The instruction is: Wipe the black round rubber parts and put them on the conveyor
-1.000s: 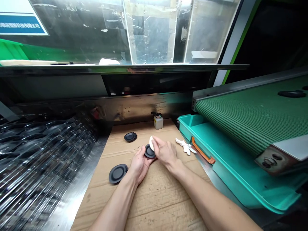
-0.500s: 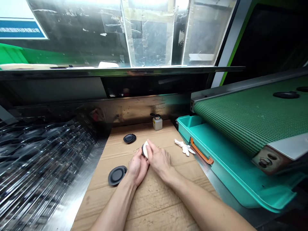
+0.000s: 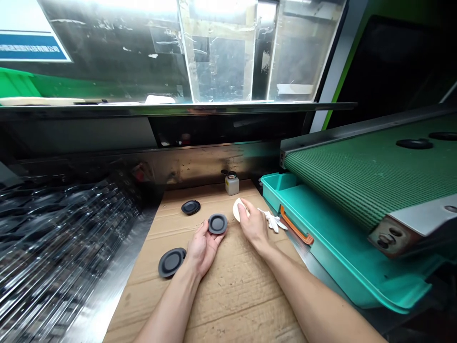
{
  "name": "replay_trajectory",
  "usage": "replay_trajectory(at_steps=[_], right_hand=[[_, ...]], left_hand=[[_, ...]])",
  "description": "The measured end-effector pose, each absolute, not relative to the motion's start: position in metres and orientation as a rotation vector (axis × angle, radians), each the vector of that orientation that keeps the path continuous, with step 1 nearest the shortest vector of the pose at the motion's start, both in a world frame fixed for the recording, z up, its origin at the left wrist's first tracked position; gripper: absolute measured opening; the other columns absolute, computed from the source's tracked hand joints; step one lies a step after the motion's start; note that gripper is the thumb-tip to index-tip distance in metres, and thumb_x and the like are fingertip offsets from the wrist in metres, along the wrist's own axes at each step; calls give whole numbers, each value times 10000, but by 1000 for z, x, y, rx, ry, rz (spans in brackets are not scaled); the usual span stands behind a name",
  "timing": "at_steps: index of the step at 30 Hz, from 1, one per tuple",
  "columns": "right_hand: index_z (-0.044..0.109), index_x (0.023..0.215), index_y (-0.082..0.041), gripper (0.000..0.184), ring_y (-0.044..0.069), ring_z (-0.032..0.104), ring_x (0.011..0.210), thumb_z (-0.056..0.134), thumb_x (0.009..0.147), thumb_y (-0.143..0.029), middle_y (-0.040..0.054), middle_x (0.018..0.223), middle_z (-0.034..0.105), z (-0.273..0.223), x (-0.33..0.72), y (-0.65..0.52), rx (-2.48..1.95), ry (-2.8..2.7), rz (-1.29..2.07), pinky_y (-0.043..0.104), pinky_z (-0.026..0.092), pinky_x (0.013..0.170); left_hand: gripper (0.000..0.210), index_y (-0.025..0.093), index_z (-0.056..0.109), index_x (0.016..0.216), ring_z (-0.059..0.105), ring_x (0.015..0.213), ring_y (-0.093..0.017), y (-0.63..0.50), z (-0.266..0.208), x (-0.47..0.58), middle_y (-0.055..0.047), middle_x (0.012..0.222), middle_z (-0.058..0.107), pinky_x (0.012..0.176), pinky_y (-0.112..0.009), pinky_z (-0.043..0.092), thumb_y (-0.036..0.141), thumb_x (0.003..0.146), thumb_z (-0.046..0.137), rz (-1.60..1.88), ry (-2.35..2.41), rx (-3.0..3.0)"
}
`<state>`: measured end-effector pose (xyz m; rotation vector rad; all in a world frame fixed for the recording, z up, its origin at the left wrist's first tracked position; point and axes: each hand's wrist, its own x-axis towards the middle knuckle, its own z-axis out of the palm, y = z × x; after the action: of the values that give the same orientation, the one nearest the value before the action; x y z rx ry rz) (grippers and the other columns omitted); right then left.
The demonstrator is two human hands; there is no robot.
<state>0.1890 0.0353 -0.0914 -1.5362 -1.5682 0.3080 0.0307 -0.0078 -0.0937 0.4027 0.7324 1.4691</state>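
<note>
Black ribbed plastic sheeting (image 3: 60, 247) fills the far left, beside a cardboard work surface (image 3: 228, 286). On the cardboard, nearest the left edge, a dark round disc (image 3: 171, 262) lies flat, just beside the wrist of the left hand. A second dark disc (image 3: 190, 207) lies farther back, apart from both hands. The left hand (image 3: 202, 245) rests on the cardboard with its fingers curled around the near rim of a third dark disc with a raised rim (image 3: 217, 223), which it holds face-up at the centre of the cardboard. To the right of this disc, and separated from it by a small gap, the right hand (image 3: 254, 224) grips a white pad (image 3: 237, 209) between thumb and closed fingers. Behind the hands a small white bottle with a dark cap (image 3: 232, 183) stands upright at the back edge. A crumpled white cloth (image 3: 273, 220) lies just beside the right hand, next to a teal tray (image 3: 335, 257) with an orange handle (image 3: 296, 231). A green conveyor belt (image 3: 371, 176) carrying further dark discs (image 3: 414, 143) overhangs the tray at far right.
</note>
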Motion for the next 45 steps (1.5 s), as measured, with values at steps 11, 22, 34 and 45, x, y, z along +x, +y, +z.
replay_trajectory(at_steps=[11, 22, 34, 45], right_hand=[[669, 1145, -250, 309, 191, 626, 1024, 492, 942, -400, 14, 1100, 685, -88, 185, 33, -1201, -1561, 503, 273, 477, 893], [710, 1037, -242, 231, 178, 644, 916, 572, 879, -339, 5, 984, 704, -84, 172, 21, -1039, -1769, 741, 262, 488, 841], [757, 909, -227, 222, 170, 634, 726, 582, 800, -309, 1, 798, 713, -65, 197, 25, -1285, -2034, 727, 229, 441, 637], [715, 1064, -278, 267, 187, 646, 922, 540, 878, -354, 7, 997, 712, -65, 181, 15, -1270, -2041, 504, 238, 457, 812]], left_hand=[[271, 104, 576, 1090, 605, 1124, -298, -9, -92, 30, -200, 1245, 599, 944, -453, 515, 305, 941, 471, 1377, 723, 467], [189, 132, 618, 1025, 597, 1111, -263, -11, -90, 34, -136, 1160, 643, 940, -445, 513, 245, 916, 513, 1429, 628, 515], [171, 134, 640, 974, 633, 1017, -230, -13, -92, 39, -105, 1047, 681, 923, -419, 512, 266, 879, 588, 1422, 681, 615], [168, 118, 643, 959, 650, 985, -229, -13, -90, 39, -126, 1014, 693, 906, -424, 533, 235, 908, 533, 1447, 717, 568]])
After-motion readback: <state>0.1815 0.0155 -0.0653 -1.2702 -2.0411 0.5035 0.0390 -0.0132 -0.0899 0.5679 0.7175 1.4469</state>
